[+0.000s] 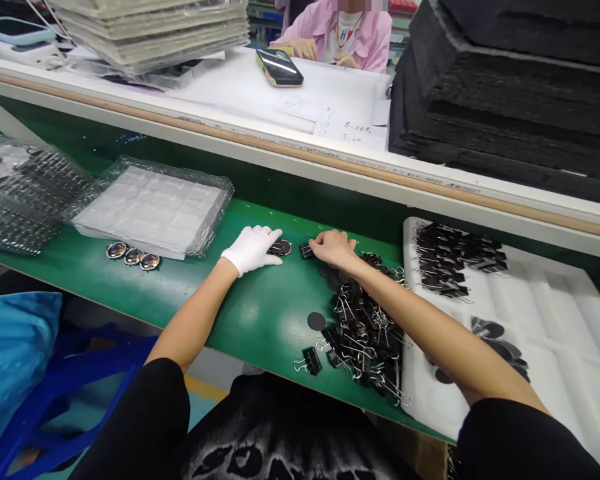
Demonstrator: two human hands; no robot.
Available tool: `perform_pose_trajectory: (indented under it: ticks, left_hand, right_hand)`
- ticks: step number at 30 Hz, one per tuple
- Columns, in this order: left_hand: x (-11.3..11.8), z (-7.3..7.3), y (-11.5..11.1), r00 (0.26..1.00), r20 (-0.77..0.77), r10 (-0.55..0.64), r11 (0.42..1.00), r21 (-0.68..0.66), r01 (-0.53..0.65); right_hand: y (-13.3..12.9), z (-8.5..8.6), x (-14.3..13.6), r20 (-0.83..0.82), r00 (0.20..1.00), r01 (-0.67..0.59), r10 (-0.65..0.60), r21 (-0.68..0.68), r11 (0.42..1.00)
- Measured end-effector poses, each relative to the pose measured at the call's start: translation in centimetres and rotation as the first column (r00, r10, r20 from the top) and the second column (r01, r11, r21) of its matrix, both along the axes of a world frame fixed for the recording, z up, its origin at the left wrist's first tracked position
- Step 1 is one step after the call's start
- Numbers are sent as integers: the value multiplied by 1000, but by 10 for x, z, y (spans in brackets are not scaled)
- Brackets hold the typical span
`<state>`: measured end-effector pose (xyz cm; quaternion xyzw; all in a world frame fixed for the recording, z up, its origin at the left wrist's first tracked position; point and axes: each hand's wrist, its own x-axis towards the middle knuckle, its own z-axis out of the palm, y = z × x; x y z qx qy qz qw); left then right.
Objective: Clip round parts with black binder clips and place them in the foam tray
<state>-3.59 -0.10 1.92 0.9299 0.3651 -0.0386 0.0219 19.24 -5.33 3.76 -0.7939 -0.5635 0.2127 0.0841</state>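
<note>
My left hand (251,251), in a white glove, is closed around a small round black piece (284,248) with a dark clip at its edge, low over the green bench. Just to the right, my bare right hand (334,248) pinches a black binder clip (306,251); the two pieces are apart. Below my right forearm lies a heap of black binder clips (363,333) with silver wire handles. One loose clip (311,361) and a flat black disc (317,321) lie beside the heap. Three round, shiny dark-amber pieces (134,256) sit in a row left of my gloved hand.
Clear plastic trays (150,210) lie at left, near a taller tray stack (25,193). A white foam tray (540,293) at right holds rows of clips and black discs. Behind a raised ledge (300,143) are black foam sheets (505,87), a phone (280,67) and a seated person.
</note>
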Motion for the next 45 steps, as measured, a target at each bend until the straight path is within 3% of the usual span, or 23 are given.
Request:
perform_pose_trajectory:
  ticks: [5, 10, 16, 26, 34, 37, 39, 41, 43, 45]
  left_hand:
    - [-3, -1, 1, 999, 21, -39, 999, -35, 40]
    - [4, -3, -3, 995, 86, -52, 993, -99, 60]
    - [13, -7, -11, 989, 143, -43, 987, -147, 65]
    - [37, -15, -25, 985, 168, 30, 991, -132, -8]
    - [39, -19, -28, 980, 196, 44, 995, -94, -26]
    - [34, -17, -27, 965, 257, 47, 993, -114, -18]
    - [30, -13, -25, 926, 365, 92, 979, -204, -17]
    - [27, -7, -24, 844, 493, 210, 923, -384, -5]
    - [28, 1, -26, 755, 556, 348, 822, -568, 39]
    - [32, 7, -32, 704, 555, 443, 729, -680, 77]
  right_hand:
    - [25, -8, -14, 12, 998, 58, -62, 208, 976]
    - [47, -28, -21, -6, 999, 47, -46, 91, 995]
    - [48, -52, -2, -19, 997, 77, -75, 90, 993]
    - [44, -62, 2, -43, 991, 129, -123, 208, 969]
    - [40, -46, -9, -71, 984, 174, -164, 180, 968]
    - [42, -29, -5, -190, 958, 242, -213, 146, 959]
    - [37, -13, 6, -350, 928, 191, -129, 148, 970]
    - [23, 2, 20, -516, 852, -4, 92, 169, 986]
    - [3, 14, 33, -624, 728, -215, 283, 184, 959]
    - [-20, 20, 40, -676, 667, -270, 313, 172, 947]
